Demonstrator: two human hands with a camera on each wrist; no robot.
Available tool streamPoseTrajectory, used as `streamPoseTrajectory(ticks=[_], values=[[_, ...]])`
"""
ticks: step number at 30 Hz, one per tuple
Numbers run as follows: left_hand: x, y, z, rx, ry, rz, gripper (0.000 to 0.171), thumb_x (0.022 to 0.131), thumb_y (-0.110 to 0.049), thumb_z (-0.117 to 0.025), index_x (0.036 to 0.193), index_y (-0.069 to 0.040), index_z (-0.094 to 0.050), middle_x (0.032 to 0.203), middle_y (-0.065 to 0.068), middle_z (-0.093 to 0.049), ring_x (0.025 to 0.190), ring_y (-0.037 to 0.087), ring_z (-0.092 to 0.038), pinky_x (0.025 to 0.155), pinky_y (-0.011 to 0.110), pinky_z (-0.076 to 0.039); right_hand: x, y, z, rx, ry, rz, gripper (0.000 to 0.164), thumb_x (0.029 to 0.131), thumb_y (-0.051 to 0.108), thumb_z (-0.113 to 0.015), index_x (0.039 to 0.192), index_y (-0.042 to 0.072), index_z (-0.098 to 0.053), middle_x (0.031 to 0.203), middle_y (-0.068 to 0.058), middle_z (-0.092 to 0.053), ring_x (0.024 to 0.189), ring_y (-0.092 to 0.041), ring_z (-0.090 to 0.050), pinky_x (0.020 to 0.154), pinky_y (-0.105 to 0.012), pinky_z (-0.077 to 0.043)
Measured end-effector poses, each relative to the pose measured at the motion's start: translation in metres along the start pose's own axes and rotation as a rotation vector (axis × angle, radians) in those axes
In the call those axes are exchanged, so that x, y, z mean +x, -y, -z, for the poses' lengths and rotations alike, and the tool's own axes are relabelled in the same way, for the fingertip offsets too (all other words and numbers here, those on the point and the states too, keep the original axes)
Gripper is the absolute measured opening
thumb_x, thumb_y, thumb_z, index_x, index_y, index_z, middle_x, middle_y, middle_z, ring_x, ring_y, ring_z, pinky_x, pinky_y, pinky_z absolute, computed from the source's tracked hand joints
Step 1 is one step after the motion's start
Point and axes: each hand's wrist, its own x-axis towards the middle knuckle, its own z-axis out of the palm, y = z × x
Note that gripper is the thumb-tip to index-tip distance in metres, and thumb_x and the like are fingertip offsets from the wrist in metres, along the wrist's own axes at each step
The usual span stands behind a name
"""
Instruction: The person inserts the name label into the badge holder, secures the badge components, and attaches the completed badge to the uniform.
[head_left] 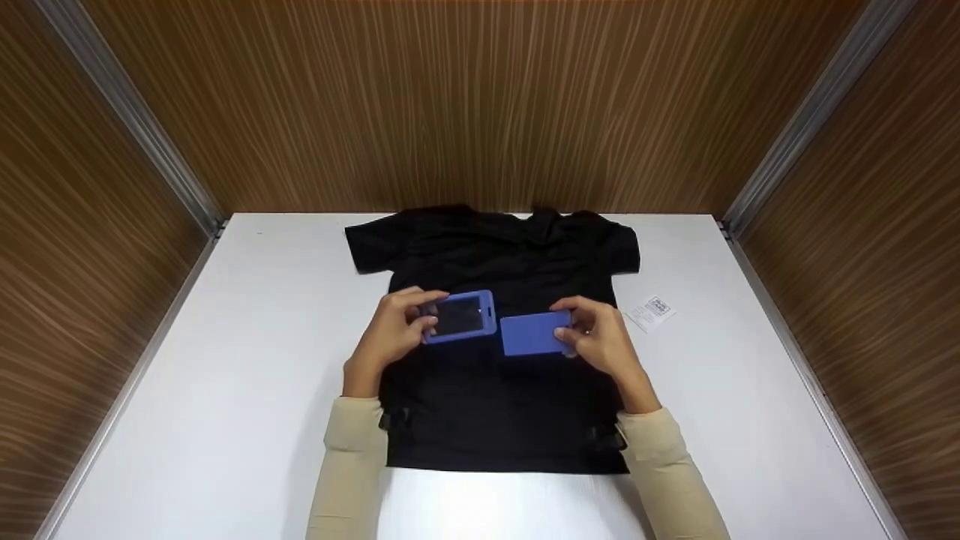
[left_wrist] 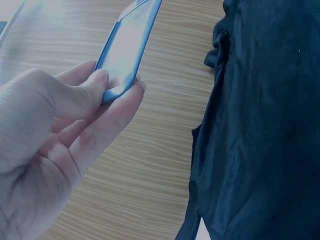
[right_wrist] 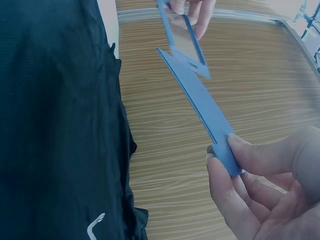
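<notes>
My left hand (head_left: 394, 330) pinches a blue badge holder (head_left: 489, 315) with a clear window and a slot at its right end. In the left wrist view the thumb presses near one corner of that holder (left_wrist: 142, 52). A flat blue rectangular panel (head_left: 531, 334) is pinched by its right end in my right hand (head_left: 596, 334). In the right wrist view this panel (right_wrist: 200, 100) slants up toward the holder (right_wrist: 187, 45), their near ends overlapping in that view; whether they touch I cannot tell. Both pieces are held over a black T-shirt (head_left: 495, 420).
The T-shirt lies spread on a white table (head_left: 285, 300), collar toward the back. A small white printed tag (head_left: 651, 313) lies right of the shirt. Wood-grained panels (head_left: 480, 105) wall the table at the back and both sides.
</notes>
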Motion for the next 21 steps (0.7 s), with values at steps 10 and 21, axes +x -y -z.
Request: streamPoseTrajectory(ticks=[10, 21], values=[[0.001, 0.0, 0.0, -0.02, 0.007, -0.015, 0.04, 0.091, 0.012, -0.066, 0.125, -0.007, -0.074, 0.094, 0.017, -0.068, 0.07, 0.019, -0.071, 0.061, 0.022, -0.056, 0.005, -0.016, -0.009, -0.031, 0.034, -0.057, 0.032, 0.081, -0.009, -0.079, 0.109, 0.006, -0.077, 0.07, -0.007, -0.059, 0.059, -0.013, -0.06, 0.048, -0.026, -0.056], [0.0, 0.001, -0.002, -0.056, 0.021, -0.005, 0.041, 0.091, 0.014, -0.065, 0.126, -0.006, -0.074, 0.094, 0.015, -0.067, 0.071, 0.02, -0.072, 0.06, 0.022, -0.058, 0.005, -0.028, -0.022, -0.053, 0.104, -0.102, 0.031, 0.083, -0.007, -0.079, 0.11, 0.007, -0.077, 0.078, -0.015, -0.068, 0.058, -0.016, -0.061, 0.048, -0.035, -0.058]])
